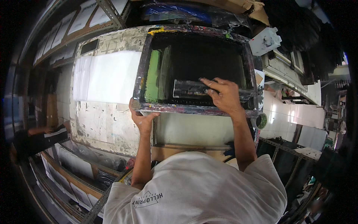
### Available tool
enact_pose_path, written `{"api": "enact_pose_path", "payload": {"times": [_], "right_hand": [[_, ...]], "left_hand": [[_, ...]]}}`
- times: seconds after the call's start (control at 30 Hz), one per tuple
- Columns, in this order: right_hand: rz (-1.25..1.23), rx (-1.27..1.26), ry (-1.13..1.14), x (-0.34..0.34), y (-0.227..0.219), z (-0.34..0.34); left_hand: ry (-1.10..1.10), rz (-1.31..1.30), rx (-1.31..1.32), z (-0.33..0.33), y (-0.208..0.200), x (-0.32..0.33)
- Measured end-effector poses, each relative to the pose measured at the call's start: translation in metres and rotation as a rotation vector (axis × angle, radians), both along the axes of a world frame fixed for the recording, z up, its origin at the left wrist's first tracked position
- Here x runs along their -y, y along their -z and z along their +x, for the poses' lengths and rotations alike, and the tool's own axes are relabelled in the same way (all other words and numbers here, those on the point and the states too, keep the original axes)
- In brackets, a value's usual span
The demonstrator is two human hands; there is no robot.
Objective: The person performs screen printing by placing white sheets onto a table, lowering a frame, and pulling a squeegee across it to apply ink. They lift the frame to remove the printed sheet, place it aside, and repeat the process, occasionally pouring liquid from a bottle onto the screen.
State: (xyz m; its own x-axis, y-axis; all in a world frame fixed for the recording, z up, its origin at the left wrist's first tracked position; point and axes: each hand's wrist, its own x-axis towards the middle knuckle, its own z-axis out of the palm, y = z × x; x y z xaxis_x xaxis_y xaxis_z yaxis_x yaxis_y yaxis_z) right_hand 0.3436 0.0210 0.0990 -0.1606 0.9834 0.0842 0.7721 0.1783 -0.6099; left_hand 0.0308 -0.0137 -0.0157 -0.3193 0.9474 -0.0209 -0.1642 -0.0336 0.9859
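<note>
A paint-stained screen-printing frame (194, 109) lies on a worn, ink-marked table (108, 123). Its mesh is black with a green strip at the left. My left hand (142, 120) grips the frame's near rail at the lower left corner. My right hand (223, 94) rests inside the frame, fingers closed over a dark squeegee (188, 89) that lies across the mesh. A white sheet (108, 76) lies on the table to the left of the frame.
A roll of tape (261, 121) sits by the frame's near right corner. A white container (265, 41) stands at the far right. Metal racks with printed sheets (71, 179) run along the left. Another person's arm (41, 130) shows at the left edge.
</note>
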Motion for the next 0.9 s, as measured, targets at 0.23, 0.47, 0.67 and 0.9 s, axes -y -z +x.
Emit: {"api": "enact_pose_path", "payload": {"times": [0.23, 0.47, 0.67, 0.9], "right_hand": [[-0.089, 0.420, -0.102, 0.017, 0.065, -0.014], [0.117, 0.277, 0.029, -0.070, 0.103, 0.006], [0.280, 0.329, 0.045, -0.192, 0.120, 0.036], [0.279, 0.279, 0.012, -0.252, 0.104, 0.052]], "left_hand": [[-0.096, 0.077, -0.800, -0.016, 0.048, 0.010], [-0.048, -0.017, -0.806, -0.019, 0.046, 0.013], [-0.052, 0.011, -0.771, -0.019, 0.041, 0.012], [-0.062, 0.053, -0.757, -0.019, 0.040, 0.014]]}}
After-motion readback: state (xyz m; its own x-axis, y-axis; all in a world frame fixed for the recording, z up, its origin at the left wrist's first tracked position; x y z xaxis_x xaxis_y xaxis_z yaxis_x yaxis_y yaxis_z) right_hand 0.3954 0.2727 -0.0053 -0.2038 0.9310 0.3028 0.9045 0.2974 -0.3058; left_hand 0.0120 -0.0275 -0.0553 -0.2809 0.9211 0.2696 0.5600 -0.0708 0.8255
